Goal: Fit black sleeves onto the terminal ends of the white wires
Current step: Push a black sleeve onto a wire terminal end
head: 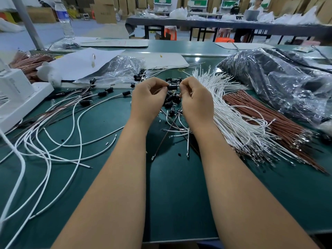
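Both hands [149,99] [196,99] pinch one black sleeve [172,87] over the wire-strewn green table [179,194].

My bench [115,203] has a dark green top that fills the lower frame, its far edge running across the upper third. A grey metal post [28,24] leans up from it at upper left, with a clear water bottle [63,18] standing just beside it. Beyond lies a pale grey floor [45,33]. Across the upper right runs a long dark table [206,24] on black legs, heaped with white plastic bags, an open laptop [251,14] on it and a person seated behind. Brown cardboard boxes [105,12] stack along the top of the frame. An orange stool [224,40] sits under the table. Overhead light glares off my bench near upper centre.
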